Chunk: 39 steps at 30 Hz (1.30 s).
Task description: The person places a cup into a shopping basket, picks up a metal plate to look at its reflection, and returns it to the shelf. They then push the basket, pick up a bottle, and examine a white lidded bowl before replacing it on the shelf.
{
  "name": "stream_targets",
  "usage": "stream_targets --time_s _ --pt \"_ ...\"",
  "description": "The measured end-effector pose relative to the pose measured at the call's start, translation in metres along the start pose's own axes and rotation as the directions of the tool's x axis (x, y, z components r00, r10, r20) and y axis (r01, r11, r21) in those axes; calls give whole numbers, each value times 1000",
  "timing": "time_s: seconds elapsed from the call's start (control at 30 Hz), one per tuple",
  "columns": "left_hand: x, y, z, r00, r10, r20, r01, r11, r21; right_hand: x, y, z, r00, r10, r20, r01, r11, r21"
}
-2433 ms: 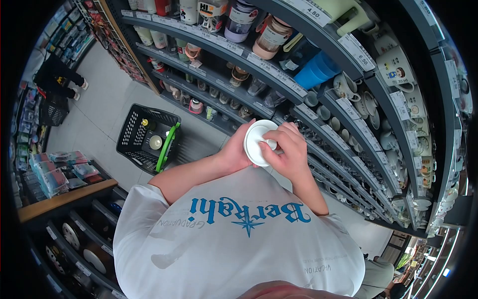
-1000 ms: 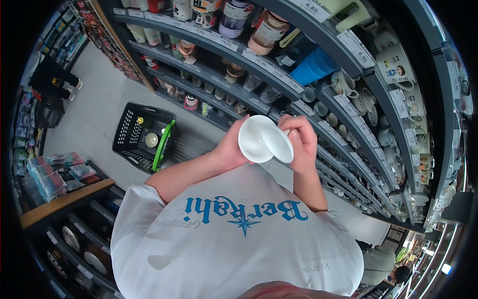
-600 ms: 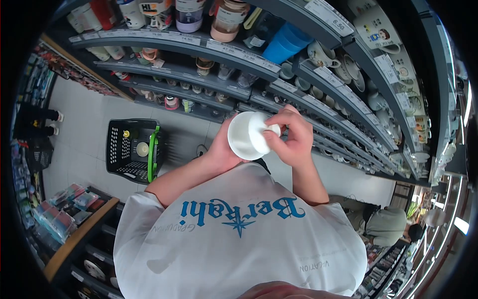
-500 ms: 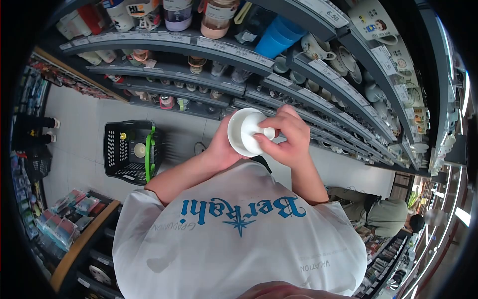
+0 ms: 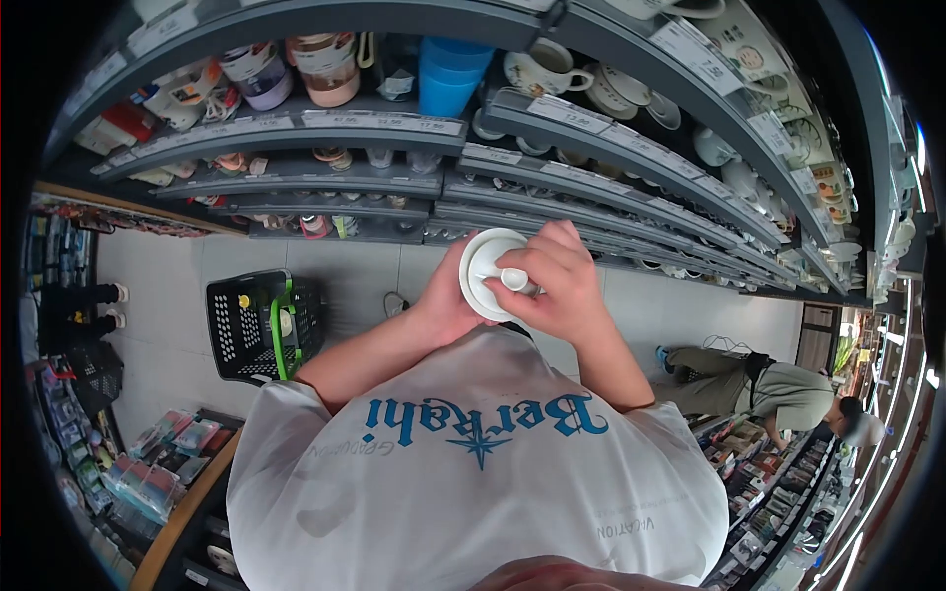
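Observation:
In front of my chest, my left hand (image 5: 445, 295) is wrapped round the left side of a white bowl (image 5: 471, 258). My right hand (image 5: 558, 278) pinches the knob of a white lid (image 5: 488, 268), thumb and fingers on either side. The lid lies over the bowl's opening, inside its rim, and its far right part is hidden by my fingers. Whether the lid rests on the bowl cannot be made out.
Shelves (image 5: 345, 123) of cups, bottles and a blue tumbler (image 5: 453, 74) stand ahead. A black basket (image 5: 229, 330) with a green handle (image 5: 276, 330) is on the floor at left. Another person (image 5: 788, 386) bends over a display at right.
The lid, tilted and off to the right before, now sits more centrally over the bowl. The view has shifted, and the basket's green handle appears further left across it.

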<state>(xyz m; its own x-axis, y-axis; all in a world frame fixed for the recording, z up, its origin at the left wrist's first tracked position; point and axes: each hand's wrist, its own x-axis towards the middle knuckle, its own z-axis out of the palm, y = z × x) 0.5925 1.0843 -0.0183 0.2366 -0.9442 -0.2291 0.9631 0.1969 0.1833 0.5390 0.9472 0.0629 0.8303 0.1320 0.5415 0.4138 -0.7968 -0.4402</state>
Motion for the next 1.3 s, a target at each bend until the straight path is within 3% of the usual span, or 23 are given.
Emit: stream_targets --time_s 0.6,0.73,0.8,1.0,1.13,1.3 --pt "113 -54 53 999 -32 -14 33 986 161 -62 95 -94 988 6 -152 0 999 40" --pt "135 -72 75 991 -7 -135 34 980 195 -77 120 -115 984 -14 -178 19 999 29" --pt "148 -81 73 998 -5 -59 14 989 144 -85 132 -125 985 -24 -172 29 999 30" --pt "176 -104 81 997 7 -77 2 994 110 -101 153 -151 983 -20 -180 31 998 60" --pt "182 -103 83 997 30 68 -42 982 182 -107 161 -158 977 -21 -214 32 998 51" --pt "184 -96 91 997 38 72 -51 981 189 -109 163 -156 965 6 -262 3 1000 31"
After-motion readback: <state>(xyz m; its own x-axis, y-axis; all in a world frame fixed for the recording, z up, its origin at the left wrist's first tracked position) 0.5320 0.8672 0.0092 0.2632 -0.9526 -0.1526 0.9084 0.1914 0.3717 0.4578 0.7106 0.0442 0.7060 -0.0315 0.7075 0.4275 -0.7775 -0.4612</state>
